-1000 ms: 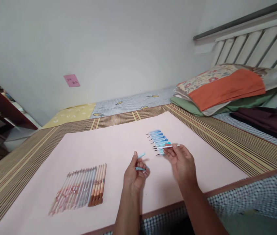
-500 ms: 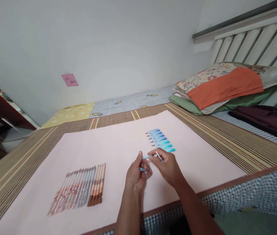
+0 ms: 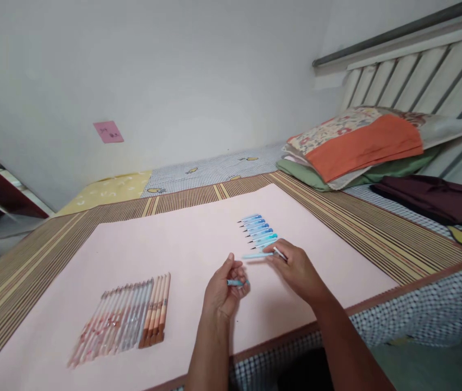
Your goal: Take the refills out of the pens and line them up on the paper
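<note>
L hand [image 3: 223, 290], centre-bottom, pinched a blue cap [image 3: 235, 282]. R hand [image 3: 296, 270] gripped a pale blue barrel [image 3: 256, 255] plus a thin white refill [image 3: 280, 253], just below the blue pen row [image 3: 258, 231]. Risk, imo: R knuckles nudging that row askew, or the slim refill slipping out of a two-item grip.

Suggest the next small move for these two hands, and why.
Probably bring the right hand toward the left hand so the slim pale blue plastic pen barrel it pinches meets the small blue cap-like piece held there. The two parts are apart, and the neat row of blue pens nearby looks assembled.
</note>
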### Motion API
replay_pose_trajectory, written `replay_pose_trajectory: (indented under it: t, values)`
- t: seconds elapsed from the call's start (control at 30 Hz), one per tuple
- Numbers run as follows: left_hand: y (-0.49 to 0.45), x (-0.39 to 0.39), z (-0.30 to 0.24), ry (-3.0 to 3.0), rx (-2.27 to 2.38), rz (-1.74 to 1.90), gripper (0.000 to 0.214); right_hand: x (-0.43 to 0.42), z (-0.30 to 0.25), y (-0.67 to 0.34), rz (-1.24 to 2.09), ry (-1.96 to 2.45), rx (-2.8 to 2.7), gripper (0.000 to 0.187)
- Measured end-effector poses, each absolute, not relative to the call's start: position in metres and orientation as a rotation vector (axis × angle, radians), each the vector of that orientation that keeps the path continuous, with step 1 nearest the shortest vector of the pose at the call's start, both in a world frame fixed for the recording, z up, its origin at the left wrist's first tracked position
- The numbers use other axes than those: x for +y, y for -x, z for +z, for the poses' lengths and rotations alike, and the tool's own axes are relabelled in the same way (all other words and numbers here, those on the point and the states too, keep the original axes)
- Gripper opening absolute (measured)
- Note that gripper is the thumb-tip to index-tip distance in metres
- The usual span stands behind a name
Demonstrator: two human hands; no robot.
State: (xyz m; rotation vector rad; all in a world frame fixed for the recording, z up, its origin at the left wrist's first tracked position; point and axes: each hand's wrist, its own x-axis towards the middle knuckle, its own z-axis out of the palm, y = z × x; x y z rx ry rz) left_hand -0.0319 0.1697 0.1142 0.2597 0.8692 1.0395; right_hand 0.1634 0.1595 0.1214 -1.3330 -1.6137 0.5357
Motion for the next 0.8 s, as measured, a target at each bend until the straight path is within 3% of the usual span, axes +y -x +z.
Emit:
replay_pose_trajectory:
  t: [0.23, 0.8]
  values:
    - [0.042, 0.173, 0.120, -0.102, 0.831, 1.120, 0.024, 0.167, 0.092, -0.202, 0.448, 1.655, -1.550, 0.018]
    - [0.038, 0.174, 0.119, -0.086, 0.820, 1.137, 0.019, 0.182, 0.059, -0.209, 0.214, 1.713, -1.660, 0.021]
